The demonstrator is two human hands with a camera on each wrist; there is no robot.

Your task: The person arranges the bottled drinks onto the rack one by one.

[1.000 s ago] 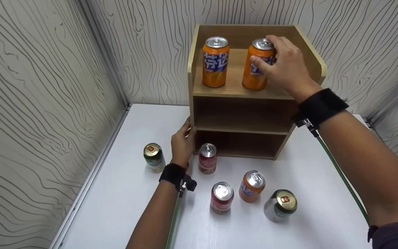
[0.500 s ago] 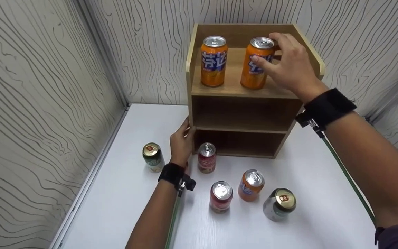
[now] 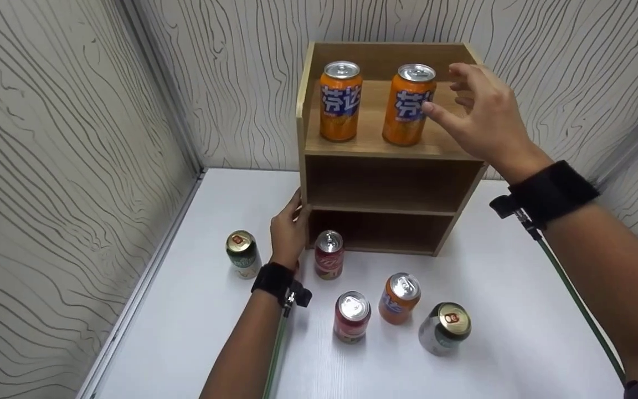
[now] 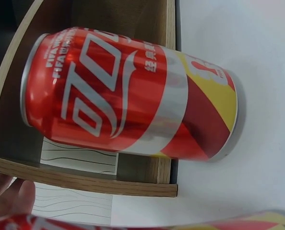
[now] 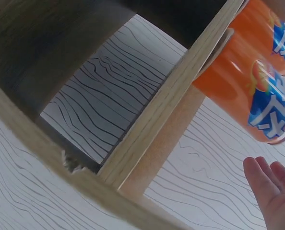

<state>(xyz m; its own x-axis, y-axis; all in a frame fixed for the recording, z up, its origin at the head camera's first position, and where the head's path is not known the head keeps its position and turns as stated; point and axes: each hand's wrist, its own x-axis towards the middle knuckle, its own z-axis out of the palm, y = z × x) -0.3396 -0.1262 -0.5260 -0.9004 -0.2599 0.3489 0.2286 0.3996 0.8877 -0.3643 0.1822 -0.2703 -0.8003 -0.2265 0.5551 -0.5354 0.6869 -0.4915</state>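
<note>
Rests left hand [image 3: 287, 235] with extended fingers against wooden shelf [image 3: 380, 152], behind red can [image 3: 329, 261], and holds right hand [image 3: 488, 119] loose-fingered beside orange can [image 3: 405, 113].

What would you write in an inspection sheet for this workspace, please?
Surface: white table, no spill seen.
Job's things: wooden shelf, one edge apparently chipped; left orange can and right orange can upright on its top board; on the table, third orange can, near red can, far red can, left green can, right green can; another red can, mostly hidden in the head view.
Clutter: nothing seen.
Hands: left hand touches the shelf's left side; right hand beside right orange can, gripping nothing.
Cables: left green cable and right green cable, one at each wrist.
Surroundings: patterned walls, metal corner strip.
</note>
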